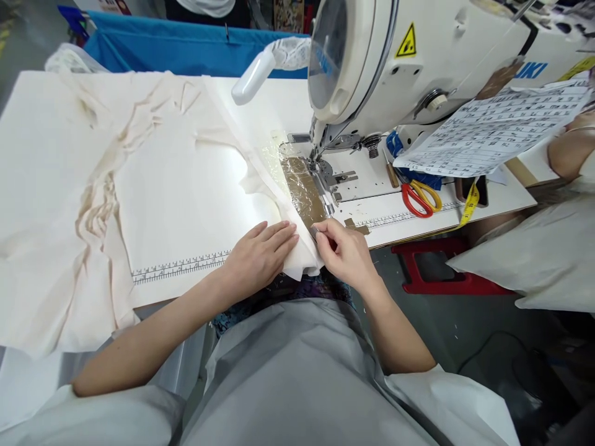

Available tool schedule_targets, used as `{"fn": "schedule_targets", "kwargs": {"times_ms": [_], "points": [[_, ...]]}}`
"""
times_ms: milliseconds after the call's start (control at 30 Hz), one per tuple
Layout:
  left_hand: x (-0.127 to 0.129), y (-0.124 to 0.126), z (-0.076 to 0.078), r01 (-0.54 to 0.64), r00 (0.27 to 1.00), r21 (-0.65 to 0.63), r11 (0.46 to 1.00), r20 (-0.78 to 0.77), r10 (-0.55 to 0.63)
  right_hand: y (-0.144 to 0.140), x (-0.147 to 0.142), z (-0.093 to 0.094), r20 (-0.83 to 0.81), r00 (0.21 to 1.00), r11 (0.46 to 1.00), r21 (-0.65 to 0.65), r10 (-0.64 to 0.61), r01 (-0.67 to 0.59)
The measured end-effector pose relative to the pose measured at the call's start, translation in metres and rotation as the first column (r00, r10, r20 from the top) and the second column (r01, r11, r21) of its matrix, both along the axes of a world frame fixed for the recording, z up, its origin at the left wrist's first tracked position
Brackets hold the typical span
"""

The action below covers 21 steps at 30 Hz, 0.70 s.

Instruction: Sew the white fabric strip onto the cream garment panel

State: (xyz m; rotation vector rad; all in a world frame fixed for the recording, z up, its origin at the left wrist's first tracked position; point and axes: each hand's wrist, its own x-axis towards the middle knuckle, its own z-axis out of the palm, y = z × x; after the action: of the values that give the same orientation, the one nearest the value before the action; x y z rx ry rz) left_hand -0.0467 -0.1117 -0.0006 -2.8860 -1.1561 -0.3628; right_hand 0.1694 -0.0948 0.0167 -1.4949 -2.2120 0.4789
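Cream fabric (153,179) lies spread over the white sewing table (186,282), bunched at the left. My left hand (260,254) rests flat on the fabric's near corner, fingers together and pointing right. My right hand (346,248) pinches the fabric's edge between thumb and forefinger, just in front of the taped needle plate (304,192). The white sewing machine (418,56) stands at the right, its presser foot (318,167) a short way beyond my fingers. A printed ruler strip (179,267) runs along the table's front edge.
Red and yellow scissors (421,197) and a yellow tape measure (469,207) lie right of the machine bed. A printed paper sheet (497,127) hangs off the machine. Another person's arm (569,148) shows at the far right. A blue bin (186,46) stands behind the table.
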Motion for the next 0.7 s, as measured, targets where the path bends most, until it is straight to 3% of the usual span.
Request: {"fn": "schedule_targets", "kwargs": {"times_ms": [400,700], "points": [[0.002,-0.002,-0.005,-0.006,0.999,0.020,1.000,0.035,0.006,-0.007,-0.016,-0.013,0.115,0.993,0.995,0.098,0.009,-0.020],[0.004,-0.004,-0.001,-0.004,0.999,0.096,0.995,-0.048,0.009,-0.010,-0.004,-0.002,0.134,0.989,0.996,0.052,0.065,-0.073]]}}
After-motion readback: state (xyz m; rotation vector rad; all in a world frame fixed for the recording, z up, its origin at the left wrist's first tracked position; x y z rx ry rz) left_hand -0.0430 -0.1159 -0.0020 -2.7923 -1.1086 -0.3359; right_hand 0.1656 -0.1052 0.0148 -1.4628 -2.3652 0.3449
